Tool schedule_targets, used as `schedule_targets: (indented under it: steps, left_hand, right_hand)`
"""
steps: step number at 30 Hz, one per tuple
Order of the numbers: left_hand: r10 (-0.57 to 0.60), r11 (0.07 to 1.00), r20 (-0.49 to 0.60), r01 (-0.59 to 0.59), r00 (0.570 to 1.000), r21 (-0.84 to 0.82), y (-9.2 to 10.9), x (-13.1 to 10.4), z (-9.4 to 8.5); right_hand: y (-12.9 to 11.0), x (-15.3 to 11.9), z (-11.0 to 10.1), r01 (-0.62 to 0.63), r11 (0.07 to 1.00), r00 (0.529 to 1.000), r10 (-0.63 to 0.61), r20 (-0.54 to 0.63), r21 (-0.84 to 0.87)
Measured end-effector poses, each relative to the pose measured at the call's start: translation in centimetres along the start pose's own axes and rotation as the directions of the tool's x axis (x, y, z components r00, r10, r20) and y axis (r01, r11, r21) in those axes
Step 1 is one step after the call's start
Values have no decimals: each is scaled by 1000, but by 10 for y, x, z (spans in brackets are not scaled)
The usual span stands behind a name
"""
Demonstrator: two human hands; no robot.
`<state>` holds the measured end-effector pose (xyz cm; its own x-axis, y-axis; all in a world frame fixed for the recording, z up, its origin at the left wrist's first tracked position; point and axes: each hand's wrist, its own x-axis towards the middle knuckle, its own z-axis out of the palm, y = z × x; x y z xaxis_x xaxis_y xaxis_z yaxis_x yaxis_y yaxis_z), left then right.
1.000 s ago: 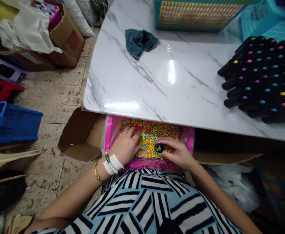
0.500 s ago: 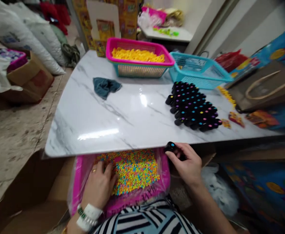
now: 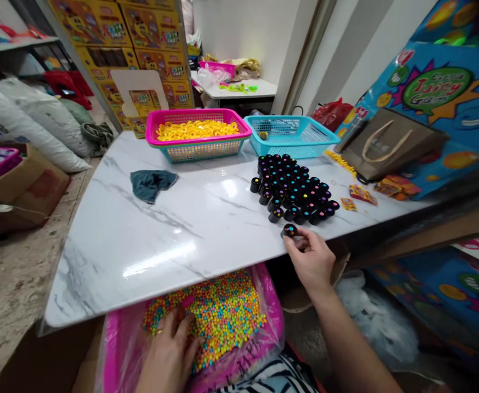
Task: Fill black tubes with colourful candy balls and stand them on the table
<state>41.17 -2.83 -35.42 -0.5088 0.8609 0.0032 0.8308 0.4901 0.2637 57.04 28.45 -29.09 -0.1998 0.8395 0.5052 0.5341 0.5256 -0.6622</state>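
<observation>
My right hand (image 3: 311, 256) pinches a small black cylinder-shaped piece (image 3: 289, 230) between thumb and fingers, at the front edge of the marbled table. Bright coloured dots show on the top of that piece. Just beyond it, a close cluster of similar black pieces (image 3: 292, 188) stands upright on the table, their tops dotted in colour. Lower down, my left hand (image 3: 172, 341) rests with fingers apart in a mass of small coloured balls (image 3: 227, 311). Their fingertips are partly buried. A plastic-lined pink tub (image 3: 273, 305) holds the balls, partly under the table edge.
On the table (image 3: 190, 229) lie a dark teal cloth (image 3: 151, 183), a pink basket (image 3: 201, 115) with yellow pieces, a blue basket (image 3: 294, 144), a brown paper bag (image 3: 381, 144) and small wrapped packets (image 3: 362, 194). A cardboard box (image 3: 30, 191) stands on the floor at left.
My right hand has brought the black piece from above the tub's right edge up to the table edge, nearer the cluster. My left hand stays in the balls. The head view has tilted up.
</observation>
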Motion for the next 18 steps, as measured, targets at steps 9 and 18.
schedule_targets:
  steps: [9, 18]
  left_hand:
    - [145, 965, 235, -85, 961, -249, 10, 11, -24]
    - [518, 837, 351, -377, 780, -396, 169, 127, -26]
  right_hand:
    - [11, -4, 0, 117, 993, 993, -116, 24, -6]
    - [90, -23, 14, -277, 952, 911, 303, 279, -131]
